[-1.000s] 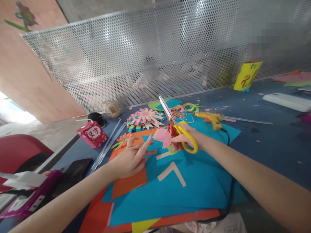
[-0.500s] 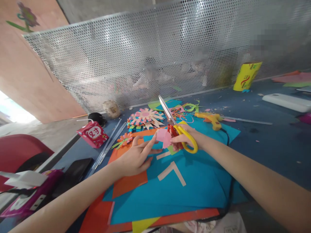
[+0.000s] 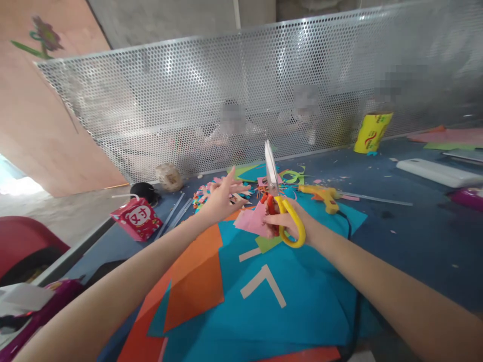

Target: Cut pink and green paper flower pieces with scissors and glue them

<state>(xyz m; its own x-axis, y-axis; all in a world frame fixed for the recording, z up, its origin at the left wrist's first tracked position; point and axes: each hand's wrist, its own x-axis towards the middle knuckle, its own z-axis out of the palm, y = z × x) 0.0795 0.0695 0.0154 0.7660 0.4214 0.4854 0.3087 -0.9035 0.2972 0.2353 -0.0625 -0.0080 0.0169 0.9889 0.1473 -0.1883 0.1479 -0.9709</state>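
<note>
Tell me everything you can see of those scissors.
The scissors have silvery, metal-looking blades, closed or nearly so, and plastic-looking handles, one yellow, the other red. They sit in the person's right grip, tips up and pointing away, above the blue paper. Whether the pink paper held alongside touches them is unclear.

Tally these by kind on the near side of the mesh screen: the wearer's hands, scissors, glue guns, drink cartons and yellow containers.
Hands: 2, left hand and right hand
Scissors: 1
Glue gun: 1
Drink carton: 1
Yellow container: 1
Total: 6
</note>
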